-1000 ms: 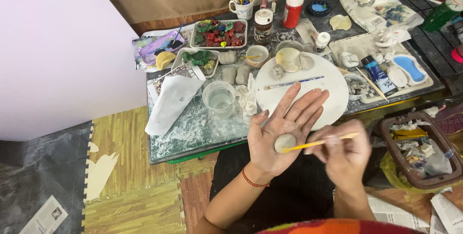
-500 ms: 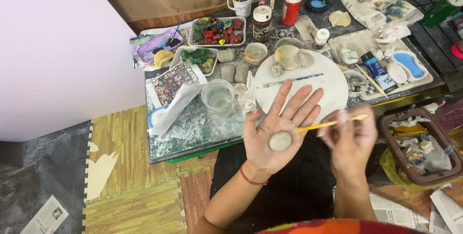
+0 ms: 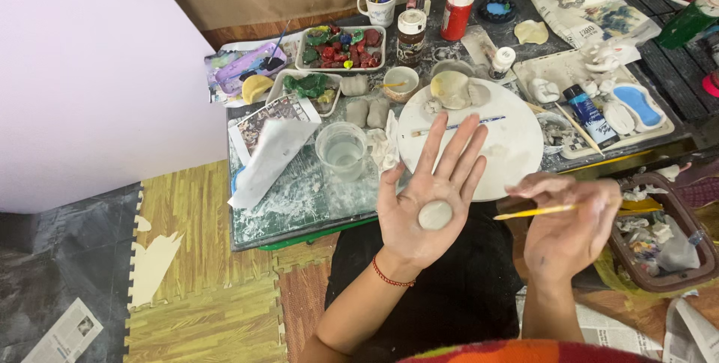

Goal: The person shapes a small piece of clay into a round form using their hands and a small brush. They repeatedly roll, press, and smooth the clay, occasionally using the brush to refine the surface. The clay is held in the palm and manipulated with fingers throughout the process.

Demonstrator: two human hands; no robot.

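Left hand (image 3: 428, 202) lies flat, palm up, fingers spread wide, and a small pale oval stone (image 3: 435, 215) sits dead centre in the palm. Right hand (image 3: 571, 222) at three o'clock of it pinches a thin yellow brush (image 3: 536, 212), tip aimed toward the stone. White round plate (image 3: 517, 146) rests on the worktop (image 3: 299, 191) at twelve, water cup (image 3: 343, 149) at ten.

Her left hand (image 3: 427, 198) lies flat open, a grey clay lump (image 3: 435, 215) on its palm; the right hand (image 3: 573, 224) pinches a yellow brush (image 3: 535, 212).
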